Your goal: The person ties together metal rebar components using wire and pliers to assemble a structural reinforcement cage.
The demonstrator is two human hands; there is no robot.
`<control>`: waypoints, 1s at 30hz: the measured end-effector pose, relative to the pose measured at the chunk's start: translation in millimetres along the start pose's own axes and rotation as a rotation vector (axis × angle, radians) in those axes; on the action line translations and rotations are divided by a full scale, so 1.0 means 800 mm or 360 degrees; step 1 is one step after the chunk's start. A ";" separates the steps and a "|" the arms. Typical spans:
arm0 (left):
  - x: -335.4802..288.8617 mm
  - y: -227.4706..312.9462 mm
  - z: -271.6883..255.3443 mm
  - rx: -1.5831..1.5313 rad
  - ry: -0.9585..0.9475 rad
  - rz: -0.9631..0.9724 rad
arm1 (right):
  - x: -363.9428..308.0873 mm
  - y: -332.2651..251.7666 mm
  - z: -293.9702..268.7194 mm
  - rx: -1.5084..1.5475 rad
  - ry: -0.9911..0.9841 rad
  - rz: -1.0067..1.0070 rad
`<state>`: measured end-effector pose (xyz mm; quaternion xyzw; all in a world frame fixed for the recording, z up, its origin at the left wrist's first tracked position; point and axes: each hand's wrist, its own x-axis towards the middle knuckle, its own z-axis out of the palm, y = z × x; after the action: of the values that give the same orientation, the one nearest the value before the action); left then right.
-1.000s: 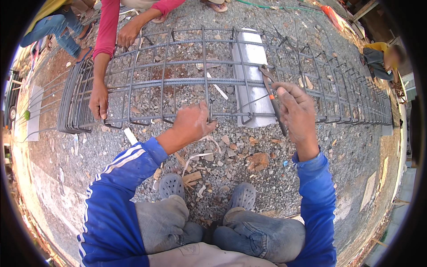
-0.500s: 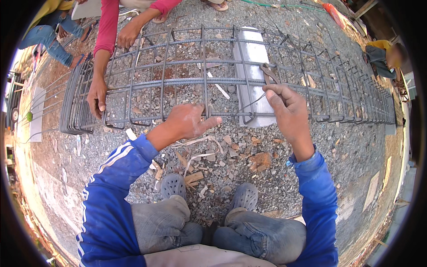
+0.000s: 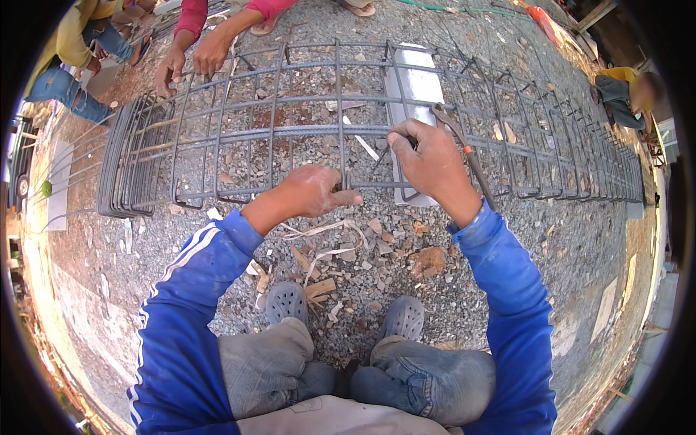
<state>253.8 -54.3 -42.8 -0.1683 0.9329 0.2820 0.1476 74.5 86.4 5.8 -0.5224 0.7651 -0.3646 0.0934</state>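
R hand (image 3: 433, 161) is pinching narrow, thumb & index tips closing on a thin wire (image 3: 378, 161) nr the front middle of the rebar cage (image 3: 339, 80). Pliers w/ an orange band (image 3: 477, 167) are slanting along that hand's outer side; can't tell if other fingers are gripping them. L hand (image 3: 313, 190) is resting at the cage's near lower bar, just beside an upright; its thumb is sticking out wide to the R, other fingertips are hiding, so can't tell if they're gripping.

Cage is lying lengthwise L–R across the gravel (image 3: 449, 326), in front of the wearer. Its open bars are framing stones, a white strip (image 3: 365, 147) & a shiny metal sheet (image 3: 417, 80); bars are crossing over the sheet, & R hand is covering part of it. Stirrup bundle (image 3: 119, 167) is standing packed at the L end.

Co-worker's two hands (image 3: 210, 52) are hanging nr the cage's far L edge, red sleeves above. Another person (image 3: 72, 43) is bending at far L; one more (image 3: 616, 109) is crouching at far R.

Nr side: reddish stone (image 3: 428, 262), wood scrap (image 3: 320, 289) & pale strap (image 3: 326, 253) are lying btwn cage & grey clogs (image 3: 287, 299).
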 end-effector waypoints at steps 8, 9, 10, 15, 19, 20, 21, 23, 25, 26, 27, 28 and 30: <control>0.006 -0.036 0.001 -0.0539 -0.0084 0.0250 | -0.002 -0.008 0.007 0.0096 -0.0042 0.0107; 0.006 -0.037 0.001 -0.0574 -0.0159 0.0197 | -0.002 -0.008 0.008 0.0092 -0.0054 0.0112; 0.007 -0.031 -0.006 -0.0605 -0.0225 0.0153 | 0.000 -0.007 0.008 0.0078 -0.0077 0.0125; 0.009 -0.019 -0.014 -0.0431 -0.0233 0.0072 | 0.003 0.000 0.023 0.0022 -0.0237 0.0166; -0.003 -0.019 -0.004 -0.0268 -0.0041 0.0086 | 0.010 -0.006 0.047 -0.0223 -0.0538 0.0144; -0.007 -0.018 -0.005 -0.0211 -0.0016 0.0055 | 0.012 -0.009 0.056 -0.0275 -0.0573 0.0152; -0.013 -0.017 0.000 -0.0114 0.0462 0.0241 | 0.013 -0.012 0.063 -0.0326 -0.0607 0.0160; -0.024 -0.008 0.020 0.0068 0.1421 0.0631 | 0.009 -0.010 0.069 -0.0401 -0.0648 0.0183; -0.057 0.003 0.029 -0.0082 0.1045 0.0480 | 0.002 -0.004 0.073 -0.0472 -0.0637 0.0184; -0.074 0.009 0.030 -0.0147 0.0863 0.0405 | -0.001 0.000 0.076 -0.0504 -0.0606 0.0161; -0.079 0.015 0.041 -0.0427 0.0715 0.0227 | -0.004 0.003 0.077 -0.0539 -0.0574 0.0141; -0.079 0.021 0.057 -0.0695 0.0564 0.0038 | 0.000 0.001 0.077 -0.0497 -0.0638 0.0170; -0.069 0.016 0.084 -0.1125 0.0390 -0.0223 | 0.007 -0.004 0.085 -0.0386 -0.0777 0.0222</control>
<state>310.5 7.7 -69.9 -0.3047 0.7751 0.5533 -0.0134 110.3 49.8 -39.7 -0.5483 0.7921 -0.1264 0.2365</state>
